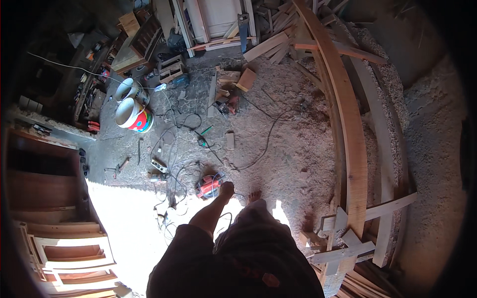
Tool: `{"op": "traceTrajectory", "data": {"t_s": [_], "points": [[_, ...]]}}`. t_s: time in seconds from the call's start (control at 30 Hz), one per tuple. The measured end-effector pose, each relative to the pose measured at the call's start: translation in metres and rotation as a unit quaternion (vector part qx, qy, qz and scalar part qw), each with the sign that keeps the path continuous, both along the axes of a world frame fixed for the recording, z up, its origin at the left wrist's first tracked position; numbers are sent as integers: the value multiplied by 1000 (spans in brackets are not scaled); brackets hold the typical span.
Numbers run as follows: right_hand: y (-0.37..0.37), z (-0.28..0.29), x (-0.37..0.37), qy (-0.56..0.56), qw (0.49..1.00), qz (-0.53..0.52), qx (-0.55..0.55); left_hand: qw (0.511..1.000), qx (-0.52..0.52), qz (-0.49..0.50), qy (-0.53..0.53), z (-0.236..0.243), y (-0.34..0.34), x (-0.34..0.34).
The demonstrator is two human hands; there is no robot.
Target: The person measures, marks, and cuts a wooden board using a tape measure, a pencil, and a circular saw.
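Note:
My left hand hangs low over the floor with its fingers curled closed. Whether anything is inside them is hidden. Just left of it lies a red power tool with cable wound around it. A dark cable loops beside my forearm, and I cannot tell whether it runs into the hand. My right hand is not in view. To the right of my left hand, my bare foot shows on the floor.
Long boards stretch along the right, with crosspieces at the near end. A power strip and tangled cables lie left of centre. White buckets stand farther left. A handsaw leans at the back. Wooden frames stand at the left.

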State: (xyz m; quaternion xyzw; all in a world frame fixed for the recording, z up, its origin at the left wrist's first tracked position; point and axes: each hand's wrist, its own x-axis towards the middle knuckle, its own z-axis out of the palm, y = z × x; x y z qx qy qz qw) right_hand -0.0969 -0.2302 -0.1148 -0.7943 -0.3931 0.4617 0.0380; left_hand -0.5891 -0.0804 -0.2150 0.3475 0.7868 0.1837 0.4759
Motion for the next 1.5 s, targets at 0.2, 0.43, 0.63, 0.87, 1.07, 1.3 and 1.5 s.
{"op": "traceTrajectory", "data": {"t_s": [0.2, 0.43, 0.63, 0.87, 1.07, 1.3, 1.5], "points": [[85, -22, 0, -41, 993, 109, -9, 982, -4, 102, -159, 34, -1, 0], [202, -79, -8, -97, 947, 304, -34, 960, -83, 240, -119, 53, -23, -24], [339, -127, -27, -156, 792, 588, 49, 870, -38, 468, -152, 96, -9, -28], [514, -130, -113, -20, 758, 592, 273, 805, 54, 549, -217, 111, 60, -8], [606, -52, -286, -14, 730, 676, 103, 944, 112, 302, 78, 53, 120, 13], [641, -148, -419, -4, 532, 842, 94, 993, 17, 109, -46, 23, 234, 2], [660, -241, -541, -20, 453, 882, 123, 984, -94, 148, 29, 0, 261, -30]]}}
